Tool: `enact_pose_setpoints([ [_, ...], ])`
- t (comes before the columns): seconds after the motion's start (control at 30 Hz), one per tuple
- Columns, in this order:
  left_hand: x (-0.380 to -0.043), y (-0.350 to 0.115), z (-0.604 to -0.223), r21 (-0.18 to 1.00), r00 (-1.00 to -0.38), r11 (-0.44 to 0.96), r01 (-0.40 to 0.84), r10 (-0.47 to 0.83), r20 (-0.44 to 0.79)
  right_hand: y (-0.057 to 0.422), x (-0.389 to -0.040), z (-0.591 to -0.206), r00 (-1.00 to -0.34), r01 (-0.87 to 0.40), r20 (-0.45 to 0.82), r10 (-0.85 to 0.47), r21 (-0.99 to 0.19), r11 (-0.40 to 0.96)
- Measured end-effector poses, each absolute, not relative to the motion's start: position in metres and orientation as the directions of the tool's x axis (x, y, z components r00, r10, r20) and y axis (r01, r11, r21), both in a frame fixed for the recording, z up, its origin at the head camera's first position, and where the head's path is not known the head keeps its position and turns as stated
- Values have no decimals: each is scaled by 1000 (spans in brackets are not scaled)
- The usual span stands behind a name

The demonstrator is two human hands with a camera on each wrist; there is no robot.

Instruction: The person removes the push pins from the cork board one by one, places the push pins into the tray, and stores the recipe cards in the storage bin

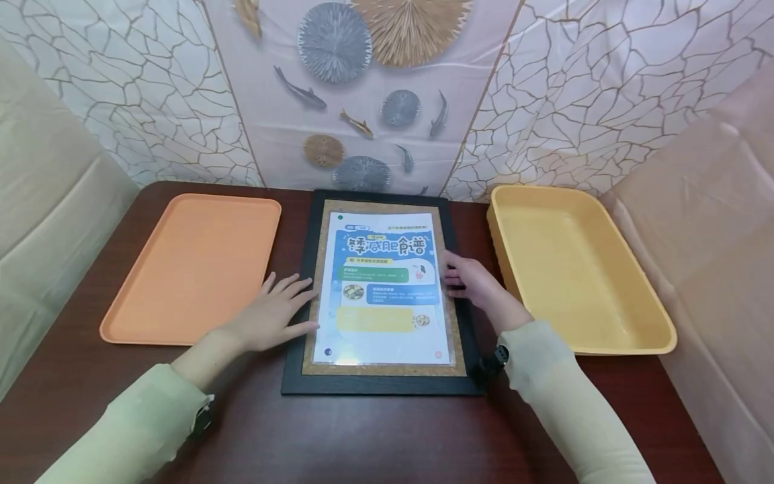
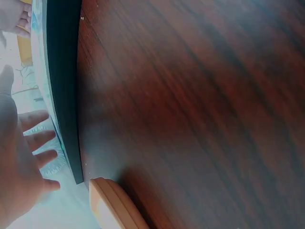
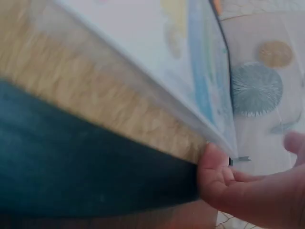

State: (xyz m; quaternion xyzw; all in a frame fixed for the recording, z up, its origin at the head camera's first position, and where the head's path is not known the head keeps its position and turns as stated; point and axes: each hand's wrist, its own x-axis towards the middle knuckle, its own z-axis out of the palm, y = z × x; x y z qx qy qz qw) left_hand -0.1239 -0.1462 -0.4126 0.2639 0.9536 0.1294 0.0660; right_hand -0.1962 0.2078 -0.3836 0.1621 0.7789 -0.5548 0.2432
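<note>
A black-framed cork board lies on the brown table with a laminated sheet over its cork. Blue, green and yellow printed panels fill the sheet, and small coloured dots sit near its corners. At the board's left side my left hand is spread, fingers straight, the fingertips over the frame and near the sheet's edge. My right hand is at the opposite side, fingertips right at the sheet's right edge. In the right wrist view the fingers of this right hand bend over the frame, with the thumb apart from them.
An orange tray lies left of the board. To the right stands a deep yellow bin, close beside the right forearm. Patterned cloth hangs behind the table's back edge, with pale fabric at both sides.
</note>
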Motion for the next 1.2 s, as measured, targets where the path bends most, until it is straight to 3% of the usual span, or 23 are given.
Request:
enact_pose_setpoints([
  [0.1,-124,-146,-412,276,-843,815,510,537,-28,206,-198,-388,-855,439,-519,-14,-737,514],
  [0.2,-124,-144,-412,280,-833,800,530,553,-2,207,-199,-392,-875,386,-484,-2,-701,600],
  [0.77,-113,-126,-416,518,-777,679,520,628,-42,207,-201,-399,-890,347,-456,-21,-707,616],
  [1.2,-111,-118,-414,541,-718,654,528,684,-126,206,-200,-399,-895,343,-445,-6,-698,629],
])
